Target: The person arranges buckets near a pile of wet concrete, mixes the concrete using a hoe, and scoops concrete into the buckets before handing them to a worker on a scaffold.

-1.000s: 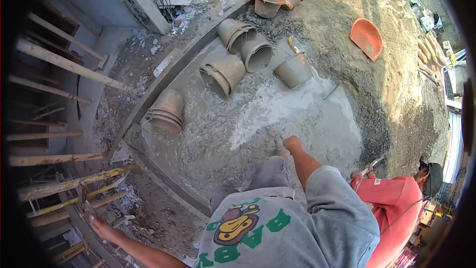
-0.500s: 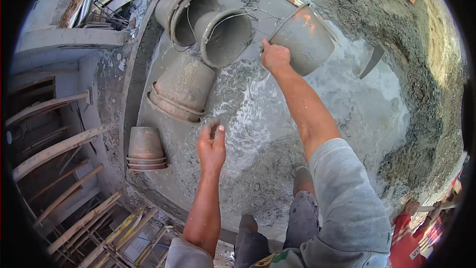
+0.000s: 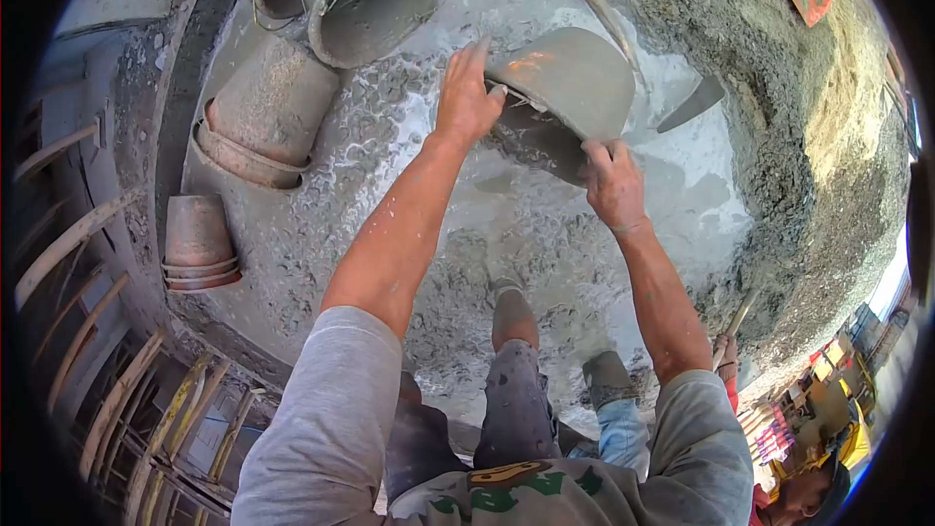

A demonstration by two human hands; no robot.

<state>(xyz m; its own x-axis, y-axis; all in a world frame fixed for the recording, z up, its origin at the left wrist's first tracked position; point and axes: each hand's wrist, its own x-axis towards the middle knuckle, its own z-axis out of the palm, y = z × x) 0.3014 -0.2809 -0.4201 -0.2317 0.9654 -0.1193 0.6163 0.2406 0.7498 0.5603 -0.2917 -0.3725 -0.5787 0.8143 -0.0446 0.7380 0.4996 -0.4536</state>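
A grey, cement-coated bucket [image 3: 575, 68] is tipped on its side just above the wet grey mix [image 3: 467, 224], its mouth turned down and toward me. My left hand [image 3: 469, 97] is on the left of its rim, thumb at the edge and fingers pointing up. My right hand [image 3: 614, 183] grips the near right part of the rim, fingers curled over it. Shadow hides most of the bucket's inside. Left of my hands lies another bucket [image 3: 375, 5], with its mouth facing me and its wire handle loose.
Stacked buckets [image 3: 273, 102] and a smaller stack [image 3: 200, 234] lie on the left. Beyond my bucket is a long wooden handle [image 3: 589, 0], with a dark metal blade [image 3: 693, 103] at right. Gravel [image 3: 779, 166] banks the right side. A co-worker's hand [image 3: 726, 356] holds a pole.
My left hand has come up from empty air onto the bucket's rim. The bucket has tipped mouth-down toward me, and my right hand has shifted to its near right rim. The view has swung right.
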